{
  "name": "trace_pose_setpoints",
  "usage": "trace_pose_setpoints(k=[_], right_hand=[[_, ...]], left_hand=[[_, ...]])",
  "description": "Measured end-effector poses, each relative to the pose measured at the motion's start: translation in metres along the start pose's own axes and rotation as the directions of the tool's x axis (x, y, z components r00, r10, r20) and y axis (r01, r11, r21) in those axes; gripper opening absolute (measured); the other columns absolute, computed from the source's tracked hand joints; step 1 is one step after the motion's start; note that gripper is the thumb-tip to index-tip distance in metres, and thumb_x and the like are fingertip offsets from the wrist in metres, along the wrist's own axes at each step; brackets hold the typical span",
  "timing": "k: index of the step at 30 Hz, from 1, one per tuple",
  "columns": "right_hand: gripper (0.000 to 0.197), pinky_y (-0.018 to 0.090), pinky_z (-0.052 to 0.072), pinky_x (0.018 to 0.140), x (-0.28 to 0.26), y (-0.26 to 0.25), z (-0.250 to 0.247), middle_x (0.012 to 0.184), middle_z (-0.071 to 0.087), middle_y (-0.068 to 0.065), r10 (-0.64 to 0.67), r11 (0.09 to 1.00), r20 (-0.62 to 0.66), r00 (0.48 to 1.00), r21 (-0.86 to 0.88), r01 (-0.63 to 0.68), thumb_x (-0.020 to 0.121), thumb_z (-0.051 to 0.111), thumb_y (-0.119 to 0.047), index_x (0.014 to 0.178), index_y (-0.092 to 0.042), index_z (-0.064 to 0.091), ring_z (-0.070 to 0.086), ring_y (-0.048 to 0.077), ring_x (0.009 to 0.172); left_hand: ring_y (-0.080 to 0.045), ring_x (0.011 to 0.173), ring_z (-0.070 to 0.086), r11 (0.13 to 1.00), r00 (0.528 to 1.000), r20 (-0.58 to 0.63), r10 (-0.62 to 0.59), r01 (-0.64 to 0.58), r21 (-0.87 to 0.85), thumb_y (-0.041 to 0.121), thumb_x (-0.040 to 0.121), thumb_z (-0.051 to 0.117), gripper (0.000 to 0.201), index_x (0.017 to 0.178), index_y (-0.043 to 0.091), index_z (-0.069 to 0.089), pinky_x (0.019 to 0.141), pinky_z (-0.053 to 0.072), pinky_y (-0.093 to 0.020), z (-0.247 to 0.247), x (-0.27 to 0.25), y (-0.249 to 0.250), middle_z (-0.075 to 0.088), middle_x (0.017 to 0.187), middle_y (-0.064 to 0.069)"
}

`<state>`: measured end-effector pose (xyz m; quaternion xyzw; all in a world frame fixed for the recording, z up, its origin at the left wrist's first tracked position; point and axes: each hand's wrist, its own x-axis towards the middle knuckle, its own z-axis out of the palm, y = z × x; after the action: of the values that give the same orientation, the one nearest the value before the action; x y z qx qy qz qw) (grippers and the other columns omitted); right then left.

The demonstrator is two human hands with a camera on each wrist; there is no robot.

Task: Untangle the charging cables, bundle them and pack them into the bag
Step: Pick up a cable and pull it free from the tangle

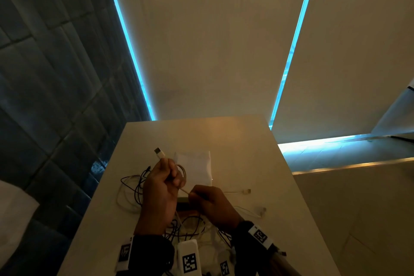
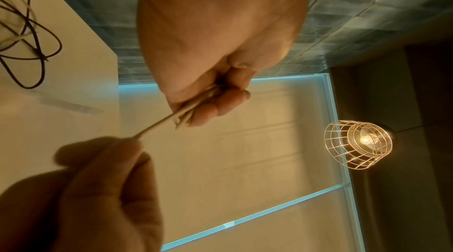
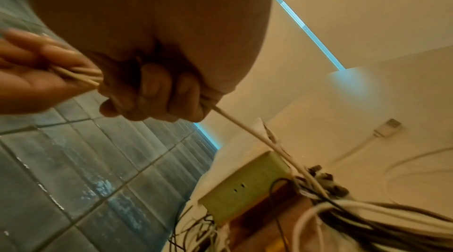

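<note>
My left hand (image 1: pixel 161 186) is curled around several loops of a white charging cable (image 1: pixel 185 190), its USB plug (image 1: pixel 159 152) sticking up past my knuckles. My right hand (image 1: pixel 211 203) pinches the same cable just beside the left, a short taut stretch running between them, and the cable trails down from my right fist into the tangle (image 3: pixel 326 204) below. Both hands are lifted above the white table (image 1: pixel 244 163). Black cables (image 1: pixel 134 188) loop toward the table's left edge; white cables with loose plugs (image 1: pixel 246 191) lie to my right, well short of the right edge. The white bag (image 1: pixel 197 168) lies flat beyond my hands, with bare tabletop behind it up to the far edge.
</note>
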<state>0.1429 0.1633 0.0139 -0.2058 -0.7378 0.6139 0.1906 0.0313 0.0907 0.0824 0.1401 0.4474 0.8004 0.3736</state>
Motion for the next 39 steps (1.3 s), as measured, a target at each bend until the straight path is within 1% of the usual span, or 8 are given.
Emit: trace_pose_setpoints(k=[4,7,15,21,24,31,36,39], right_hand=[[0.025,0.014,0.038,0.062,0.003,0.030,-0.001,0.058,0.054,-0.017,-0.019,0.990,-0.068,0.997,-0.141,0.009,0.098,0.051,-0.015,0.073,-0.017,0.056,0.049,-0.004,0.057],[0.025,0.018,0.038,0.063,0.006,0.042,-0.002,0.062,0.051,-0.011,-0.020,0.988,-0.091,0.996,-0.154,0.006,0.097,0.051,-0.018,0.075,-0.011,0.058,0.047,-0.001,0.060],[0.035,0.016,0.033,0.057,0.009,0.073,-0.002,0.056,0.047,-0.014,0.029,0.985,-0.125,0.992,-0.166,-0.050,0.098,0.051,-0.017,0.065,-0.029,0.047,0.043,-0.002,0.055],[0.040,0.014,0.032,0.054,0.005,0.087,-0.008,0.053,0.054,-0.018,0.138,0.969,-0.134,0.981,-0.185,-0.161,0.098,0.048,-0.010,0.062,-0.026,0.043,0.046,-0.004,0.050],[0.038,0.014,0.035,0.056,0.013,0.074,-0.015,0.059,0.050,-0.010,0.121,0.967,-0.186,0.975,-0.201,-0.158,0.095,0.052,-0.012,0.060,-0.025,0.048,0.044,-0.001,0.056],[0.023,0.025,0.038,0.054,0.028,0.012,-0.015,0.055,0.050,-0.005,-0.053,0.999,-0.278,0.959,-0.021,0.050,0.094,0.057,-0.014,0.072,-0.012,0.064,0.045,0.008,0.049],[0.021,0.020,0.039,0.055,0.022,-0.022,-0.006,0.057,0.052,-0.008,-0.186,0.980,-0.215,0.959,0.035,0.198,0.096,0.053,-0.011,0.077,-0.014,0.063,0.045,0.007,0.053],[0.022,0.020,0.038,0.055,0.017,-0.028,-0.001,0.057,0.053,-0.011,-0.222,0.969,-0.167,0.961,0.075,0.237,0.096,0.054,-0.011,0.077,-0.014,0.063,0.044,0.006,0.053]], left_hand=[[-0.009,0.043,0.032,0.999,1.000,0.022,-0.006,0.006,0.032,0.020,0.101,0.031,0.034,0.071,0.009,0.043,0.043,0.032,-0.021,0.000,0.001,-0.002,0.039,0.056,0.002],[-0.009,0.043,0.031,0.998,0.999,0.034,-0.012,0.010,0.060,0.018,0.101,0.031,0.034,0.071,0.008,0.043,0.043,0.031,-0.020,0.001,0.001,-0.004,0.039,0.057,0.001],[-0.009,0.044,0.031,0.998,0.998,0.064,0.020,-0.024,0.051,0.018,0.101,0.031,0.034,0.071,0.008,0.044,0.044,0.031,-0.020,0.002,0.000,0.007,0.040,0.056,0.001],[-0.007,0.042,0.028,0.995,0.998,0.053,0.027,-0.032,0.092,0.019,0.101,0.032,0.034,0.071,0.009,0.044,0.043,0.027,-0.020,0.003,-0.003,0.007,0.038,0.055,0.003],[-0.006,0.041,0.027,0.988,0.999,0.034,0.039,-0.044,0.145,0.020,0.101,0.031,0.034,0.071,0.010,0.044,0.044,0.026,-0.020,0.003,-0.003,0.007,0.038,0.053,0.005],[-0.010,0.044,0.030,0.962,0.997,-0.071,0.029,-0.008,0.274,0.019,0.103,0.030,0.036,0.071,0.010,0.044,0.045,0.024,-0.021,0.001,-0.002,0.002,0.040,0.054,0.001],[-0.020,0.062,0.049,0.905,0.988,-0.155,0.024,0.045,0.422,0.022,0.103,0.032,0.035,0.074,0.011,0.048,0.058,0.032,-0.030,-0.004,-0.003,-0.007,0.057,0.067,-0.006],[-0.022,0.068,0.052,0.925,0.983,-0.185,0.007,0.064,0.375,0.022,0.103,0.032,0.034,0.075,0.011,0.049,0.060,0.035,-0.032,-0.006,-0.003,-0.010,0.061,0.072,-0.008]])
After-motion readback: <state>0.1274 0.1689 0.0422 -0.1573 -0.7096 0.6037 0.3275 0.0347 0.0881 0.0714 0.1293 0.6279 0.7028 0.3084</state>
